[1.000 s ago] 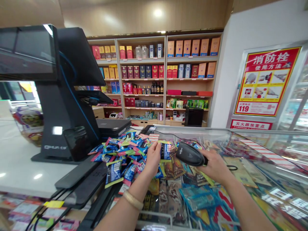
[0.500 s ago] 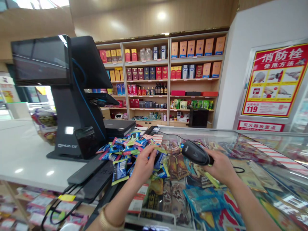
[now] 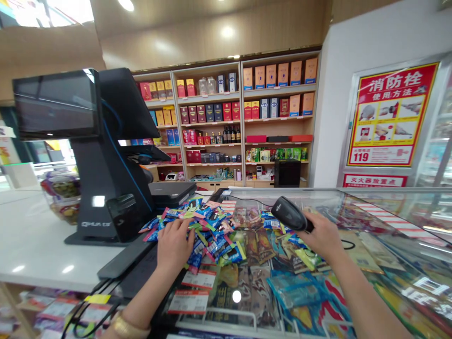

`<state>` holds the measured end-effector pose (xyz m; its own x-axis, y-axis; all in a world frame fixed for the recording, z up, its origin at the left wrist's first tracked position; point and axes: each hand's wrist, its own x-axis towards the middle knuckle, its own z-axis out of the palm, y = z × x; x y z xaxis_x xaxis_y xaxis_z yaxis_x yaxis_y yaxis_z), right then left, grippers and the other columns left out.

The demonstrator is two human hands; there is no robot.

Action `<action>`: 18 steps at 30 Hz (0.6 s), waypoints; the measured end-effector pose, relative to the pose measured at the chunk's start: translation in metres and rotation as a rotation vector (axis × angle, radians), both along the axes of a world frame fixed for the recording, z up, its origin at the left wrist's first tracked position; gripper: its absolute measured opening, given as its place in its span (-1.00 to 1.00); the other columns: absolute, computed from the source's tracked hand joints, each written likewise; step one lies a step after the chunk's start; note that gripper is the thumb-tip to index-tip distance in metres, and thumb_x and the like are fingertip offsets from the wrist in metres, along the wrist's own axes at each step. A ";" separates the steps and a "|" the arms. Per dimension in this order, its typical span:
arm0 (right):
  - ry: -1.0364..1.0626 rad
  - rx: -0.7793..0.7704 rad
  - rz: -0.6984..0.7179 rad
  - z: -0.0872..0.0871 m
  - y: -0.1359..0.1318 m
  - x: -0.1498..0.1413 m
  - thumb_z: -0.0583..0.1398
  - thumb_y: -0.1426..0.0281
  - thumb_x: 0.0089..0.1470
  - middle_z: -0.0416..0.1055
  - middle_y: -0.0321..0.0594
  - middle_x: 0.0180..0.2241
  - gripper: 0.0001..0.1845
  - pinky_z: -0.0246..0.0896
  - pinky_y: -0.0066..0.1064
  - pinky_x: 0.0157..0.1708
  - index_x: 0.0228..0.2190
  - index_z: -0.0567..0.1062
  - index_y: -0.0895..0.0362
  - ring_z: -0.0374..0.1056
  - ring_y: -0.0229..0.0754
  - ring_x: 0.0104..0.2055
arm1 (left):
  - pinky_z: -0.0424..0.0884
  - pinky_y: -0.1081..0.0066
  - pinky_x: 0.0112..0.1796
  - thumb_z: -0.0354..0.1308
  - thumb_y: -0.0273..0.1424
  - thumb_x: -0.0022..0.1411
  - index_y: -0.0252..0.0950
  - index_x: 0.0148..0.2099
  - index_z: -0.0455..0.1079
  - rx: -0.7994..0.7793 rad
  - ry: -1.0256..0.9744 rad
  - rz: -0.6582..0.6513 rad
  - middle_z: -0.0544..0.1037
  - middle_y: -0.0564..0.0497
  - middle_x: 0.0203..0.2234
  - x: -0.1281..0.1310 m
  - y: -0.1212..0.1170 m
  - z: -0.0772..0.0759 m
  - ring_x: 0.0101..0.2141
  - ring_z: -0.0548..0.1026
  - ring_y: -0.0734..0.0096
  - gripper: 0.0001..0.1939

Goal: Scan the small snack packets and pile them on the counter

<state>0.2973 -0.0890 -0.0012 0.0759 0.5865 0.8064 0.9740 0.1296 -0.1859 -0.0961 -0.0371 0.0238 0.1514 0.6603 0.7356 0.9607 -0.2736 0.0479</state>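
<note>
A heap of small blue snack packets (image 3: 212, 233) with pink and green edges lies on the glass counter (image 3: 226, 301). On the heap's left side rests my left hand (image 3: 175, 242). Its fingers are bent over the packets and its thumb stands apart; what lies beneath the fingertips is partly hidden. My right hand (image 3: 323, 235) is closed round the handle of a black barcode scanner (image 3: 290, 214), whose head points left over the counter. Beneath and beside the scanner lie more blue and green packets (image 3: 305, 254), apart from the heap.
A black cash register (image 3: 106, 169) stands on the white counter (image 3: 28, 235) at the left. Near it are a black flat box (image 3: 171, 193), cables (image 3: 84, 310) and price labels (image 3: 189, 301). Bagged goods (image 3: 296, 292) show through the glass. Shelves of boxes (image 3: 212, 113) stand behind.
My left hand has moved left from the heap's right side and spread from a pinch onto the packets. The scanner, still in my right hand, has tilted slightly upward.
</note>
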 end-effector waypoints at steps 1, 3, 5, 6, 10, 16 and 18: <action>0.021 0.005 -0.052 -0.001 0.001 0.003 0.20 0.24 -0.09 0.58 -0.12 -0.22 -0.58 0.32 -0.31 -0.32 -0.14 0.56 0.06 0.49 0.02 -0.22 | 0.34 0.09 -0.13 -0.04 -0.35 0.27 -0.27 -0.04 0.46 0.059 -0.023 -0.035 0.54 -0.19 -0.19 0.005 -0.001 0.001 -0.12 0.45 -0.02 -0.68; 0.077 0.012 -0.150 -0.001 0.001 0.009 0.20 0.20 -0.08 0.58 -0.14 -0.27 -0.59 0.26 -0.34 -0.37 -0.16 0.56 0.05 0.48 0.01 -0.25 | 0.34 0.10 -0.09 -0.05 -0.38 0.29 -0.27 -0.04 0.45 0.129 -0.073 -0.192 0.52 -0.18 -0.16 0.020 -0.002 0.003 -0.10 0.44 0.04 -0.69; 0.142 0.026 -0.226 -0.001 0.001 0.012 0.22 0.17 -0.10 0.56 -0.15 -0.35 -0.60 0.18 -0.37 -0.42 -0.20 0.57 0.06 0.46 0.00 -0.30 | 0.35 0.14 -0.05 -0.04 -0.39 0.29 -0.27 -0.04 0.44 0.134 -0.112 -0.398 0.50 -0.17 -0.15 0.047 -0.001 0.005 -0.09 0.44 0.11 -0.71; 0.175 0.039 -0.253 -0.001 0.000 0.013 0.23 0.17 -0.11 0.55 -0.14 -0.37 -0.61 0.14 -0.38 -0.43 -0.21 0.57 0.07 0.45 -0.01 -0.31 | 0.36 0.17 -0.04 -0.03 -0.40 0.29 -0.27 -0.03 0.43 0.111 -0.120 -0.496 0.49 -0.16 -0.13 0.063 0.000 0.006 -0.07 0.44 0.14 -0.72; 0.247 0.078 -0.297 0.001 -0.001 0.014 0.25 0.18 -0.10 0.53 -0.14 -0.38 -0.61 0.04 -0.41 -0.43 -0.22 0.57 0.09 0.41 -0.07 -0.34 | 0.38 0.23 -0.02 0.02 -0.44 0.24 -0.26 0.06 0.38 -0.108 -0.081 -0.747 0.47 -0.15 -0.09 0.141 0.013 0.008 -0.04 0.44 0.20 -0.65; 0.279 0.074 -0.329 0.004 -0.005 0.019 0.23 0.18 -0.02 0.53 -0.17 -0.36 -0.64 -0.03 -0.42 -0.42 -0.19 0.54 0.07 0.39 -0.11 -0.34 | 0.25 0.26 0.12 0.00 -0.35 0.27 -0.29 0.21 0.30 -0.518 -0.028 -0.581 0.43 -0.21 0.07 0.233 0.070 0.001 0.10 0.37 0.16 -0.53; 0.311 0.078 -0.369 0.005 -0.006 0.021 0.22 0.17 -0.01 0.53 -0.17 -0.37 -0.65 -0.03 -0.41 -0.42 -0.19 0.54 0.06 0.39 -0.11 -0.35 | 0.24 0.16 0.12 -0.01 -0.29 0.27 -0.28 0.22 0.29 -0.571 -0.028 -0.553 0.43 -0.23 0.09 0.252 0.091 -0.004 0.11 0.37 0.08 -0.51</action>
<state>0.3179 -0.0945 0.0042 0.5116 0.4137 0.7531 0.8574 -0.1889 -0.4787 0.1556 0.0535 0.0194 0.5539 0.7711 0.3142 0.6890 -0.6363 0.3469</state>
